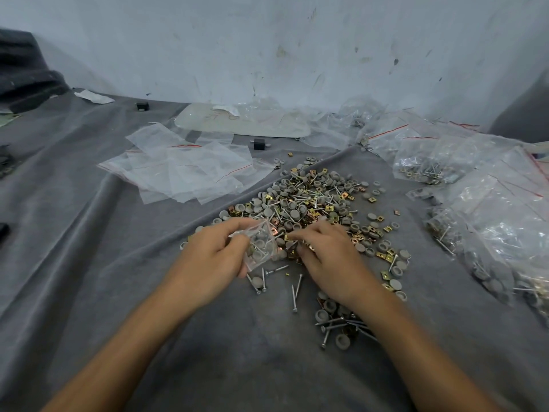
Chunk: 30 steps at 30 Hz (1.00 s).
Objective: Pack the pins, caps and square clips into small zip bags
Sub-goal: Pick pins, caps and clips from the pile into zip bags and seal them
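Head view showed our left hand (pixel 214 257) gripping a small zip bag (pixel 258 234), caps (pixel 262 243) and pins (pixel 262 253) inside, at the near edge of the pile (pixel 312 203). Our right hand (pixel 326 260) curled its fingers among square clips (pixel 329 207); whether they pinched one, we could not tell. We feared that tipping the bag would spill it.

This looks like a small packing workshop. A grey cloth (pixel 89 233) covers the work surface below a stained white wall (pixel 267 40). On it lie a heap of small hardware (pixel 312 203), empty zip bags (pixel 184 171) and filled bags (pixel 490 203).
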### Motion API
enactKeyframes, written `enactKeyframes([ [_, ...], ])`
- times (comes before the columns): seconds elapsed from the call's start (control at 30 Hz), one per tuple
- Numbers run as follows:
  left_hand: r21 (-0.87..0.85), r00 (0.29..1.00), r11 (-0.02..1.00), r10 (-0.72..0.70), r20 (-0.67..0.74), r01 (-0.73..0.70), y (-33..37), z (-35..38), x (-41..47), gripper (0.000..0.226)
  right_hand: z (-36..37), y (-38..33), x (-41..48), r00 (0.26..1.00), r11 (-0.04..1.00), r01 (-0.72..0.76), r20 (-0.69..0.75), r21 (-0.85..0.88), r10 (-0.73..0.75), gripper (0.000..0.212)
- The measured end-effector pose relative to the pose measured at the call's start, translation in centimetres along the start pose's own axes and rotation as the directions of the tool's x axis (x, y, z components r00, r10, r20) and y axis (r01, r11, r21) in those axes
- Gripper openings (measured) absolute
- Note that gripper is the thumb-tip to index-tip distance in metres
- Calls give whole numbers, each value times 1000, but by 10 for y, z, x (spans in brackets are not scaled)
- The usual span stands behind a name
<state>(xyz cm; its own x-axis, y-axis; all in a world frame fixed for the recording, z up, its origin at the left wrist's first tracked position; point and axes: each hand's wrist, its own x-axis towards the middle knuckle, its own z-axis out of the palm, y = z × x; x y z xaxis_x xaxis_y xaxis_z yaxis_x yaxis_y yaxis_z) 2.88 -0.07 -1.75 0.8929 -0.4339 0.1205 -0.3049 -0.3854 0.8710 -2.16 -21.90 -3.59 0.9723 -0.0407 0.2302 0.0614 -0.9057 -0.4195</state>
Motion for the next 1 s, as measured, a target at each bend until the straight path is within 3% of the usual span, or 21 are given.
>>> enactKeyframes([
  [0.07,-1,1000,1000,5,0,-5,0,-1,0,44,3,1,0,1000,995,15,18,-98,-13,24],
  [0.43,19,1000,1000,-4,-23,4,-2,-4,1,42,-1,2,-1,997,988,-15,-81,-152,2,30],
  [0.53,18,1000,1000,-1,-26,1,-2,-4,1,40,4,-11,-1,998,993,55,-18,-105,-58,41],
  [0.63,20,999,1000,4,-36,-3,-1,-5,1,38,10,-17,-1,998,983,70,13,-169,-69,45],
  [0.73,25,1000,1000,-2,-31,3,0,-5,2,40,12,-22,0,996,978,79,-34,-195,-88,36],
  [1.0,54,1000,999,6,-28,-4,-1,-4,1,43,6,-27,-4,990,988,141,37,-65,-139,13],
])
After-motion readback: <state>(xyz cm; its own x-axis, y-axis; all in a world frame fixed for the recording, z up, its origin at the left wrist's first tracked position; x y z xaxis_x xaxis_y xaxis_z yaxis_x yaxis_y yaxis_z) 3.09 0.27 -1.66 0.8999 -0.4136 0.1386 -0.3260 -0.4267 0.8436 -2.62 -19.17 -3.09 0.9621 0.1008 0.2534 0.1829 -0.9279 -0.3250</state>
